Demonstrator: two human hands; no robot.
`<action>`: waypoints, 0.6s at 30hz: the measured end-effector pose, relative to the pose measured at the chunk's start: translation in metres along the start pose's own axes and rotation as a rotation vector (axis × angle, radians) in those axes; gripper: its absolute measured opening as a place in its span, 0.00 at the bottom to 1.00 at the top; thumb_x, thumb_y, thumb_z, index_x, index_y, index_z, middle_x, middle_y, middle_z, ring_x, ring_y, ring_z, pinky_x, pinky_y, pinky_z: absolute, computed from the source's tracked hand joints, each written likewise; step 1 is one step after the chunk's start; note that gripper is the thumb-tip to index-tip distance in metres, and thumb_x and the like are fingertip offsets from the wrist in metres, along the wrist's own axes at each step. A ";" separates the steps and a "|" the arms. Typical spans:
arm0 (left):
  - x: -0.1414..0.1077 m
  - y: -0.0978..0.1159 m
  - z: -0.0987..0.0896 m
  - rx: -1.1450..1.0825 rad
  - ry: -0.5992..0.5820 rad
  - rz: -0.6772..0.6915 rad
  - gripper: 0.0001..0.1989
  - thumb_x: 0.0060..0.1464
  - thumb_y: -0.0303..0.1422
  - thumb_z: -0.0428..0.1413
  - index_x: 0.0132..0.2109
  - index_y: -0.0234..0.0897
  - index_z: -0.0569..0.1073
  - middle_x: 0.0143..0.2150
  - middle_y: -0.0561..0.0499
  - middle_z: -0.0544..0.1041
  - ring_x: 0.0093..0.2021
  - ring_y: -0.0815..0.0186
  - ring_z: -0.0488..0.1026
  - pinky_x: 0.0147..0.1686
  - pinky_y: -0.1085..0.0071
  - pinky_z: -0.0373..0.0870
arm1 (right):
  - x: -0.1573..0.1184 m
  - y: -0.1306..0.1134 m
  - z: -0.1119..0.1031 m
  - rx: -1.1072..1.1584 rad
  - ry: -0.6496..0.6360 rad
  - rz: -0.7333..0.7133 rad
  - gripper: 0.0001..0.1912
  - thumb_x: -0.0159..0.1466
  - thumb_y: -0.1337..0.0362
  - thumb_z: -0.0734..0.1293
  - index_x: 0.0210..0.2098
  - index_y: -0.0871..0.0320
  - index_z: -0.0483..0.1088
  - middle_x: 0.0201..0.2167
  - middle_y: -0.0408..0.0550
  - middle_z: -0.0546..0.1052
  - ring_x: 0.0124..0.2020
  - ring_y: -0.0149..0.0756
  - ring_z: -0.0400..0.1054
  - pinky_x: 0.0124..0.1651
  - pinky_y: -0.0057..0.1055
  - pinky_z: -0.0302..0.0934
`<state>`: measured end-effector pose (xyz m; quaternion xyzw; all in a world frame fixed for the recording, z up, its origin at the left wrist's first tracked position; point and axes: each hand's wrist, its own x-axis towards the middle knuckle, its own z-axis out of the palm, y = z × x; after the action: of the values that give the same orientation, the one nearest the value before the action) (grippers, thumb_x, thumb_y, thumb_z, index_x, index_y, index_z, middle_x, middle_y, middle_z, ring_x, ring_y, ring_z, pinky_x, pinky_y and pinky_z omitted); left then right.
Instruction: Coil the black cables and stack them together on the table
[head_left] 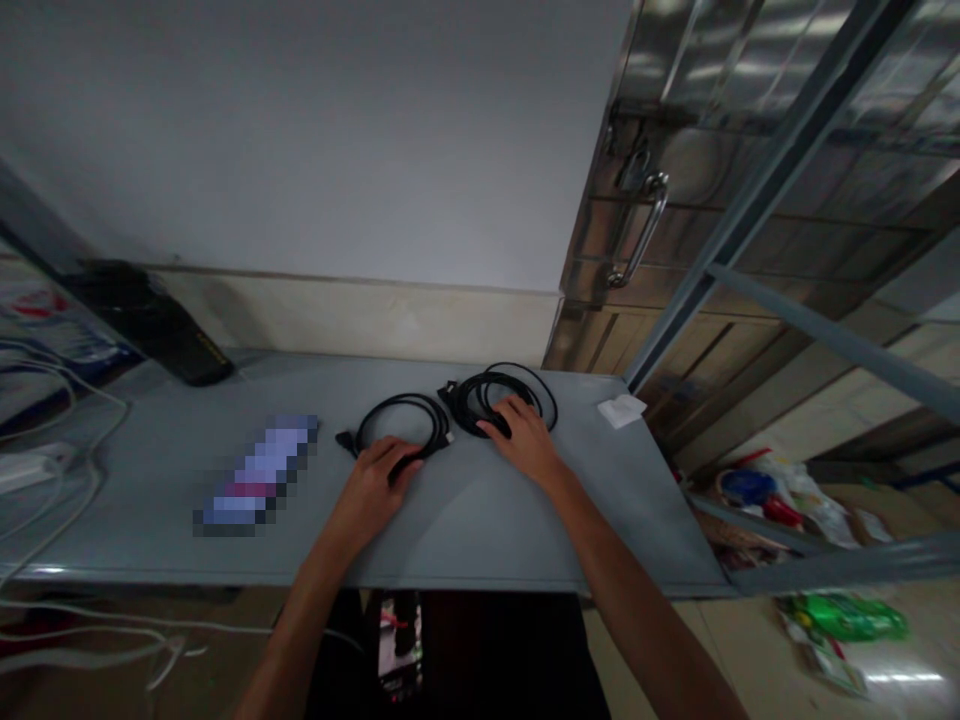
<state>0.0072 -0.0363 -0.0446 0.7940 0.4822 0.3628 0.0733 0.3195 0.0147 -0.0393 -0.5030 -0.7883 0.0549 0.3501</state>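
Note:
Two coiled black cables lie side by side on a grey metal shelf (480,530). The left coil (405,400) is thinner, with a dark plug at its left and a pale connector at its right. My left hand (381,485) has its fingers closed on the near edge of this coil. The right coil (484,390) is thicker, with a plug at its upper left and a loose loop at its right. My right hand (521,440) grips its near side between thumb and fingers. Both coils rest on the shelf surface.
A blurred-out flat rectangle (259,475) lies to the left. Beyond it stand a dark bottle-like object (157,325), white cables and a power strip (34,465). A crumpled white paper (622,410) sits near the right upright (675,300). A phone (400,645) shows below the shelf edge.

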 end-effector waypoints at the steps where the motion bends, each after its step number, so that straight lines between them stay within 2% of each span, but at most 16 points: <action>1: 0.000 0.000 0.000 0.000 -0.001 0.001 0.13 0.74 0.42 0.58 0.54 0.44 0.83 0.52 0.45 0.85 0.54 0.51 0.83 0.62 0.48 0.80 | 0.000 0.000 0.000 0.009 0.009 0.009 0.13 0.80 0.53 0.73 0.56 0.56 0.78 0.54 0.56 0.80 0.58 0.52 0.76 0.65 0.48 0.71; 6: 0.001 0.002 -0.001 0.008 0.000 -0.017 0.14 0.74 0.44 0.58 0.54 0.44 0.84 0.52 0.44 0.85 0.54 0.51 0.83 0.62 0.48 0.80 | 0.001 0.001 -0.001 0.049 0.055 0.069 0.14 0.79 0.51 0.73 0.49 0.55 0.75 0.49 0.54 0.81 0.55 0.52 0.76 0.62 0.48 0.70; 10: 0.000 0.003 -0.002 0.007 0.000 -0.035 0.14 0.74 0.44 0.58 0.53 0.44 0.84 0.52 0.44 0.85 0.54 0.50 0.83 0.63 0.47 0.79 | 0.001 0.003 0.000 0.086 0.093 0.137 0.18 0.78 0.45 0.72 0.43 0.52 0.71 0.43 0.52 0.80 0.49 0.52 0.76 0.58 0.47 0.71; 15: 0.001 0.006 -0.003 -0.024 -0.003 -0.040 0.13 0.73 0.43 0.58 0.53 0.44 0.83 0.52 0.44 0.85 0.54 0.51 0.83 0.63 0.48 0.80 | -0.001 0.004 0.001 0.164 0.131 0.221 0.20 0.81 0.42 0.61 0.49 0.51 0.68 0.37 0.50 0.78 0.41 0.53 0.77 0.50 0.45 0.71; 18: 0.003 0.008 -0.004 -0.040 0.002 -0.035 0.12 0.73 0.42 0.59 0.52 0.43 0.84 0.51 0.44 0.85 0.52 0.51 0.84 0.61 0.49 0.80 | -0.001 0.003 -0.003 0.222 0.183 0.264 0.21 0.82 0.41 0.57 0.49 0.50 0.67 0.35 0.49 0.76 0.38 0.52 0.77 0.47 0.44 0.71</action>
<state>0.0110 -0.0392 -0.0363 0.7835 0.4889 0.3716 0.0951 0.3234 0.0144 -0.0391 -0.5634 -0.6693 0.1408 0.4633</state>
